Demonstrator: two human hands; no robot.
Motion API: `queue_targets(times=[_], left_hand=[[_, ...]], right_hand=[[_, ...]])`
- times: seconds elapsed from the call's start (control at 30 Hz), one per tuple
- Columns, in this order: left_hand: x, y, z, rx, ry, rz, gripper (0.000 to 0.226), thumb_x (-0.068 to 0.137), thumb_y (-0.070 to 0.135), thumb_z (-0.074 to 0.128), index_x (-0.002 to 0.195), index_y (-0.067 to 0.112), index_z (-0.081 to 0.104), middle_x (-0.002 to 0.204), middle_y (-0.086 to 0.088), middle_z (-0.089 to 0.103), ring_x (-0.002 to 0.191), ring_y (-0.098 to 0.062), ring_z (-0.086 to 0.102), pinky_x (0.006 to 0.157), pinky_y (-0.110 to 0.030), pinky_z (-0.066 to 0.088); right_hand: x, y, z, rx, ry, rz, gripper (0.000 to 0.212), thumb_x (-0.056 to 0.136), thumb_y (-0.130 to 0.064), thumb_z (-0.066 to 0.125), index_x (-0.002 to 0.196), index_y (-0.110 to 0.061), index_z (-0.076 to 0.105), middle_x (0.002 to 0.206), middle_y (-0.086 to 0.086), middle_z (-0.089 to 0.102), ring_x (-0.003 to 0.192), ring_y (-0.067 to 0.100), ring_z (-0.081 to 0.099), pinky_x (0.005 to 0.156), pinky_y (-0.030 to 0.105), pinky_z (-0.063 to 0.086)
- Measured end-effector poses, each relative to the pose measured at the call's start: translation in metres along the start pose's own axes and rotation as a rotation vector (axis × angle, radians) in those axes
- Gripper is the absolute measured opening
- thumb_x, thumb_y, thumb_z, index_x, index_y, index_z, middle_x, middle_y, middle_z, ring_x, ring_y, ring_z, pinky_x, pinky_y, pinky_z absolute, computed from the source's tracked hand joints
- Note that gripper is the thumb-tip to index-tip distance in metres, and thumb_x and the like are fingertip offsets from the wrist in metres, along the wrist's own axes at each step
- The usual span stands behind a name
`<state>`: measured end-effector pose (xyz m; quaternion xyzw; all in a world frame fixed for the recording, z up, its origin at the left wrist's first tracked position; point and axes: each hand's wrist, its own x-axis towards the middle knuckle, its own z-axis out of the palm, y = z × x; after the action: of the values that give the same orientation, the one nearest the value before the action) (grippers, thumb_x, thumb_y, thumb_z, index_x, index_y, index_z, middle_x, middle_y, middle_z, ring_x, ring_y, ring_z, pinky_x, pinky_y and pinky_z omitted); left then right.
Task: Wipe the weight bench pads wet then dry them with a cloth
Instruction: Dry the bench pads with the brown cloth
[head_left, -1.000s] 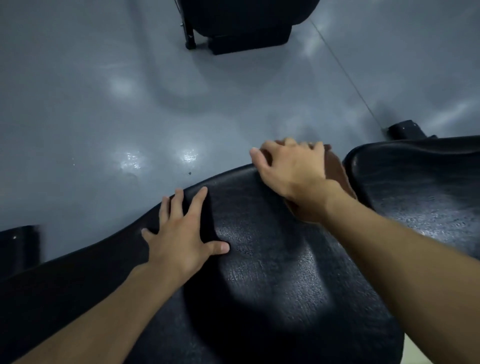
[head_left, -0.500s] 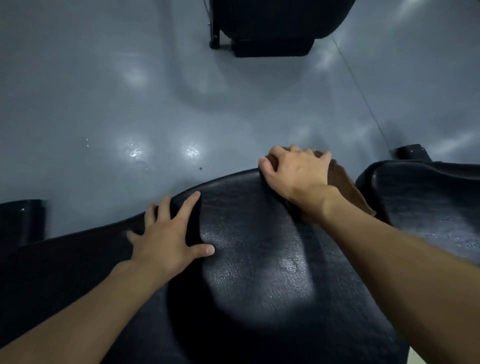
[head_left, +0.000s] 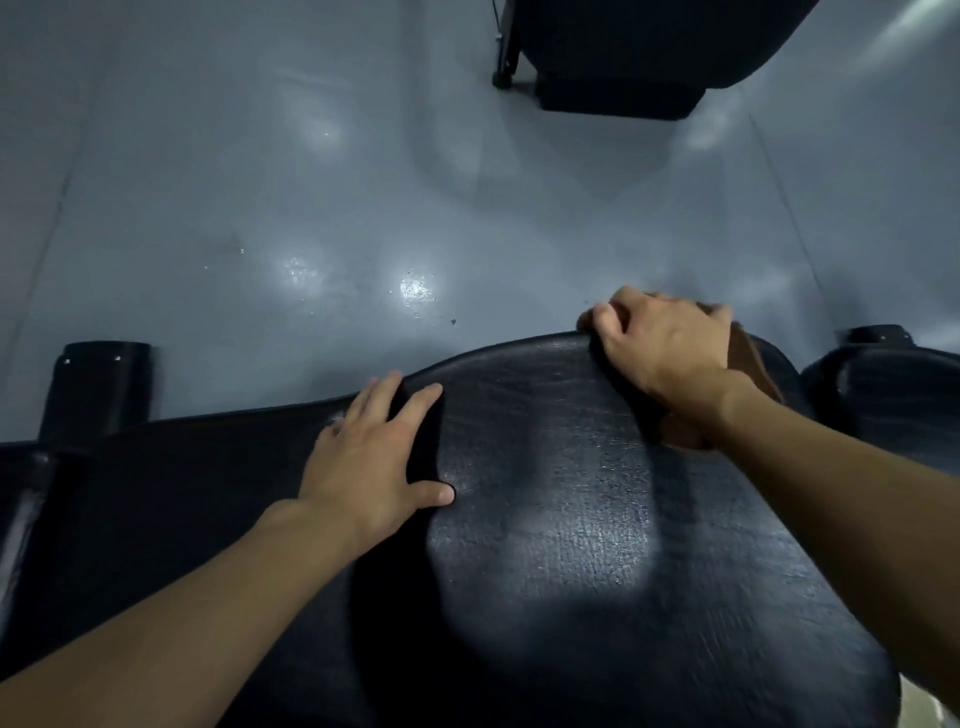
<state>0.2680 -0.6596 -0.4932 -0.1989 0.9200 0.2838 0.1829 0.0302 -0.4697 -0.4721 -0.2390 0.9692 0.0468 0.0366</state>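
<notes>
A black textured bench pad (head_left: 545, 519) fills the lower half of the head view. My left hand (head_left: 374, 462) lies flat on it near its far edge, fingers straight and spread. My right hand (head_left: 665, 348) is at the pad's far right edge, fingers curled over the rim and round a brown cloth (head_left: 748, 358). Most of the cloth is hidden under the hand and wrist; a brown strip shows to the right and below the wrist. A second black pad (head_left: 893, 395) begins at the right, separated by a gap.
A glossy grey floor (head_left: 311, 208) stretches beyond the bench. A black machine base with a thin leg (head_left: 618, 62) stands at the top. A black frame part (head_left: 96, 384) rises at the left, and another black piece (head_left: 875, 335) shows at the right.
My right hand has slid with the cloth along the pad's far edge, its fingers curling over the rim. My left hand stays flat on the pad. The view has shifted.
</notes>
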Motion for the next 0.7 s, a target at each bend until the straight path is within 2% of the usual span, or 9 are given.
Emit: queue_targets(times=[0.1,0.2,0.27,0.37,0.47,0.57,0.7], left_hand=[[-0.012,-0.028,-0.003,-0.001,0.023,-0.021,0.103,0.076,0.057,0.074,0.154,0.042,0.008,0.164,0.001,0.000,0.151,-0.018,0.001,0.120,-0.042,0.020],[-0.023,-0.046,0.000,0.009,0.060,-0.043,0.102,0.075,0.061,0.072,0.154,0.042,0.011,0.164,-0.001,0.003,0.151,-0.020,0.003,0.120,-0.044,0.019],[-0.025,-0.052,0.001,0.001,0.077,-0.062,0.101,0.075,0.062,0.072,0.153,0.041,0.012,0.164,-0.002,0.003,0.151,-0.020,0.003,0.120,-0.045,0.019],[-0.028,-0.058,0.003,0.003,0.085,-0.075,0.101,0.073,0.064,0.072,0.152,0.042,0.014,0.163,-0.003,0.003,0.151,-0.020,0.002,0.120,-0.045,0.020],[-0.032,-0.068,0.003,-0.010,0.084,-0.093,0.101,0.073,0.063,0.073,0.152,0.042,0.015,0.164,-0.003,0.003,0.151,-0.021,0.002,0.120,-0.047,0.020],[-0.042,-0.090,-0.004,0.004,0.060,-0.133,0.100,0.075,0.061,0.072,0.152,0.044,0.012,0.164,-0.001,-0.001,0.151,-0.020,-0.003,0.119,-0.053,0.019],[-0.061,-0.133,-0.014,0.026,0.001,-0.231,0.100,0.077,0.060,0.071,0.151,0.048,0.004,0.164,0.003,-0.009,0.151,-0.024,-0.009,0.116,-0.060,0.018]], right_hand=[[-0.001,-0.031,0.005,-0.042,-0.003,0.033,0.050,0.090,-0.057,0.022,0.099,-0.028,0.062,0.100,0.009,0.066,0.098,0.032,0.060,0.099,0.055,0.028],[-0.007,-0.072,0.010,-0.040,-0.040,-0.004,0.050,0.092,-0.056,0.023,0.104,-0.027,0.063,0.106,0.011,0.067,0.102,0.033,0.060,0.100,0.056,0.025],[-0.013,-0.115,0.014,-0.007,-0.074,-0.099,0.050,0.094,-0.055,0.023,0.105,-0.027,0.063,0.106,0.009,0.067,0.102,0.032,0.060,0.099,0.054,0.025],[-0.032,-0.173,0.023,0.042,-0.127,-0.336,0.045,0.096,-0.054,0.024,0.103,-0.030,0.061,0.104,0.006,0.065,0.100,0.029,0.059,0.096,0.053,0.026],[-0.032,-0.161,0.021,0.066,-0.119,-0.460,0.043,0.098,-0.056,0.023,0.112,-0.034,0.058,0.109,0.003,0.065,0.107,0.026,0.059,0.096,0.051,0.031],[-0.023,-0.132,0.020,0.056,-0.064,-0.363,0.045,0.098,-0.057,0.022,0.112,-0.033,0.057,0.110,0.004,0.067,0.109,0.027,0.059,0.096,0.050,0.034],[-0.028,-0.161,0.024,-0.018,-0.066,-0.184,0.042,0.094,-0.052,0.025,0.100,-0.030,0.060,0.103,0.007,0.065,0.105,0.031,0.058,0.101,0.054,0.029]])
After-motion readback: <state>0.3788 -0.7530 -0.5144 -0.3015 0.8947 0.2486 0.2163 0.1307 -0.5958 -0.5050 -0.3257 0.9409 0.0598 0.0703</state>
